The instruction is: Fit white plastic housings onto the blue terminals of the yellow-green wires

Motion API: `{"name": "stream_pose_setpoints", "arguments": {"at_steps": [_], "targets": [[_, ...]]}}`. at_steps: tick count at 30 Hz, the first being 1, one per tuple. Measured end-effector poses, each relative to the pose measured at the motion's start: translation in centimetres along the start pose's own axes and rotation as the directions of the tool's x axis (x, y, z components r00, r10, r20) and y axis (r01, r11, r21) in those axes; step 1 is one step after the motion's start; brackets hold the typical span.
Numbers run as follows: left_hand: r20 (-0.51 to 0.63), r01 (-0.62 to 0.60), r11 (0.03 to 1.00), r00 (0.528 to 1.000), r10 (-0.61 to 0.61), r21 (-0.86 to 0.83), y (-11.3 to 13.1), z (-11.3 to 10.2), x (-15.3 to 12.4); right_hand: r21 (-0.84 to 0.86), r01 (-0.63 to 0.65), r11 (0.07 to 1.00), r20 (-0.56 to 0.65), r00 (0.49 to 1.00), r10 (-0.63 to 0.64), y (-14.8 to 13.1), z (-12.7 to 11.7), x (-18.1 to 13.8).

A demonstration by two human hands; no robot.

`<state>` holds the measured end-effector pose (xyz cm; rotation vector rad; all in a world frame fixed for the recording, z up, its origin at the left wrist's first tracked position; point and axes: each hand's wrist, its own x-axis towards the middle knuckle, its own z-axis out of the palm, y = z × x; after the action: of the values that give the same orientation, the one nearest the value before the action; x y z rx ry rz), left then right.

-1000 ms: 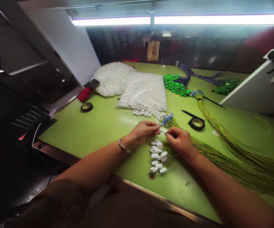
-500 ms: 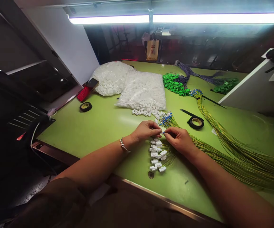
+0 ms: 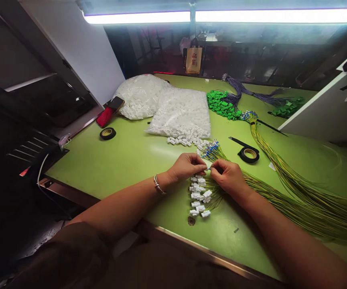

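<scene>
My left hand is closed in a pinch around a small white connector housing, mostly hidden by the fingers. Facing it, my right hand pinches a yellow-green wire just behind its blue terminal, which lies between the two sets of fingertips. Just below, white connectors with wires attached lie in a rough column on the green table. Beyond the hands rests a bundle of yellow-green wires whose blue-tipped ends sit beside loose white connector housings.
Behind stand two clear bags of white housings, a full bag and an open bag. Black tape rolls lie left and right. Green connectors, a second wire bundle and a phone are farther back.
My right hand has shifted slightly right, and the blue terminal now shows more plainly between the fingertips. My left hand keeps its pinch. The whole view has tilted slightly.
</scene>
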<state>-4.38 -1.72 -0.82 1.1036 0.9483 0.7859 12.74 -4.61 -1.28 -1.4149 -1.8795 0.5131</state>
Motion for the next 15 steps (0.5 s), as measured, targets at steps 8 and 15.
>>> {"name": "stream_pose_setpoints", "arguments": {"at_steps": [8, 15], "targets": [[-0.142, -0.062, 0.995, 0.987, 0.072, 0.077, 0.52, 0.67, -0.21, 0.020, -0.006, 1.000, -0.041, 0.999, 0.007, -0.51, 0.15, -0.18], [-0.049, -0.026, 0.995, 0.998, 0.031, 0.092, 0.14, 0.21, -0.02, -0.016, 0.046, 0.999, -0.025, 0.999, -0.046, -0.20, 0.42, -0.30]]}}
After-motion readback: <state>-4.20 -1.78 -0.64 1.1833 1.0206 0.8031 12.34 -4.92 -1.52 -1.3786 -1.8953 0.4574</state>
